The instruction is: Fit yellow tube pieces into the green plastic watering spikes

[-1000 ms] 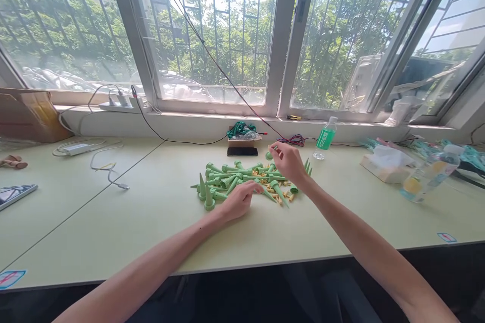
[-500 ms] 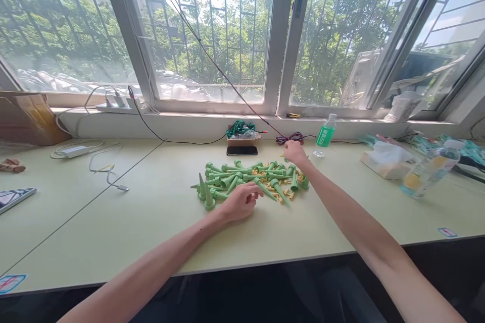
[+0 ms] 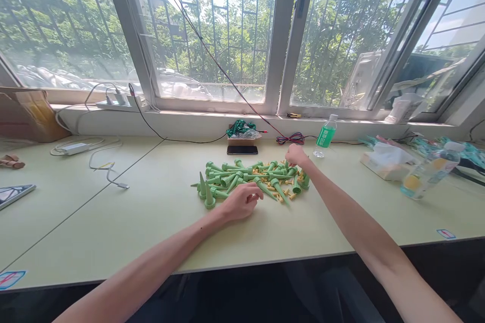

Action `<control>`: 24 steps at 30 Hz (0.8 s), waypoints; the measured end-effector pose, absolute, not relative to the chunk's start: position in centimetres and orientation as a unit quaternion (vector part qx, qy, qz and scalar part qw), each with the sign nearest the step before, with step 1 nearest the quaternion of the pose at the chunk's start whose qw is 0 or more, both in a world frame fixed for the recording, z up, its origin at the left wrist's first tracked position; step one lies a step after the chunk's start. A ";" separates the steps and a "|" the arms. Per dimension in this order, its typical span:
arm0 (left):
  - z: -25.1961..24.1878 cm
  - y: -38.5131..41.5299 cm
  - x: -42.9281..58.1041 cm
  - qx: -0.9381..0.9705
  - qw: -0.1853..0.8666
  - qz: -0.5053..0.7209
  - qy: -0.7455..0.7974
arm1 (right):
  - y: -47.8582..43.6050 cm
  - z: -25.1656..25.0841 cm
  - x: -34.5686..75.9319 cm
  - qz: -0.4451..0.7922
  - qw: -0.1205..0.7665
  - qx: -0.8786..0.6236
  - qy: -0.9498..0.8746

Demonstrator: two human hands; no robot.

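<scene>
A heap of green cone-shaped plastic spikes (image 3: 235, 179) mixed with small yellow parts (image 3: 290, 193) lies in the middle of the pale table (image 3: 151, 222). My left hand (image 3: 242, 201) rests at the heap's near edge, fingers curled, its fingertips touching a green spike. My right hand (image 3: 296, 155) reaches to the far right side of the heap, fingers closed in a pinch over the pieces; what it pinches is hidden.
A black phone (image 3: 242, 150) and a small box with green material (image 3: 241, 131) lie behind the heap. A green-labelled bottle (image 3: 325, 136), a tissue pack (image 3: 382, 161) and a second bottle (image 3: 428, 171) stand right. Cables and a charger (image 3: 76, 149) lie left.
My right hand has moved from above the heap, holding a green piece up, out and down to the heap's far right edge. My left hand has barely shifted.
</scene>
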State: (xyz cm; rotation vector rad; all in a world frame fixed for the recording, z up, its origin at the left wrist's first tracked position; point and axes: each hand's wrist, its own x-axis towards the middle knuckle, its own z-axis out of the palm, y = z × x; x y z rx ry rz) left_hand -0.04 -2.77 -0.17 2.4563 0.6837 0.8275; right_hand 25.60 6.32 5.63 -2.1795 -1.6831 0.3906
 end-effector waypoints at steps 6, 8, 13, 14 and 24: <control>-0.2 -2.8 -0.1 0.894 0.228 0.297 0.247 | 5.9 5.9 25.6 0.115 0.170 -0.779 -0.592; -0.2 -2.8 -0.1 0.894 0.226 0.298 0.247 | 5.6 6.1 25.5 0.087 0.170 -0.786 -0.588; 0.1 -2.8 -0.1 0.900 0.206 0.293 0.249 | 4.2 7.1 24.2 -0.036 0.203 -0.784 -0.585; 0.1 -2.9 -0.1 0.901 0.202 0.292 0.249 | 3.9 7.2 23.8 -0.064 0.212 -0.766 -0.603; 0.2 -3.2 0.1 0.904 0.193 0.276 0.265 | 1.6 4.2 19.6 -0.123 0.252 -0.614 -0.737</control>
